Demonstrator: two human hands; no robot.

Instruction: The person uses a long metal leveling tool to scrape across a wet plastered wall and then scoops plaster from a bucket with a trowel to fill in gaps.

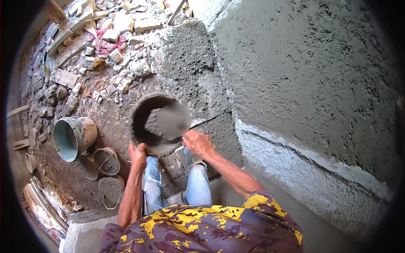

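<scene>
Just in front of my legs sits a wide round tub [134,120] with a dark inside and grey wet mortar [152,123] in it. My left hand [137,154] is closed on the tub's near left rim, thumb uppermost. Closed round a handle at the near right of the tub, my right hand [198,143] holds a trowel [174,120]. Its rounded grey blade is over the mortar and smeared by motion. The handle is mostly hidden in my fingers.
On the right rises a freshly plastered wall [295,71] with a rough pale strip [287,156] along its base. A greenish bucket [67,141] lies tipped at left, near small mortar-caked pails [107,161]. Broken brick rubble [122,33] covers the far ground.
</scene>
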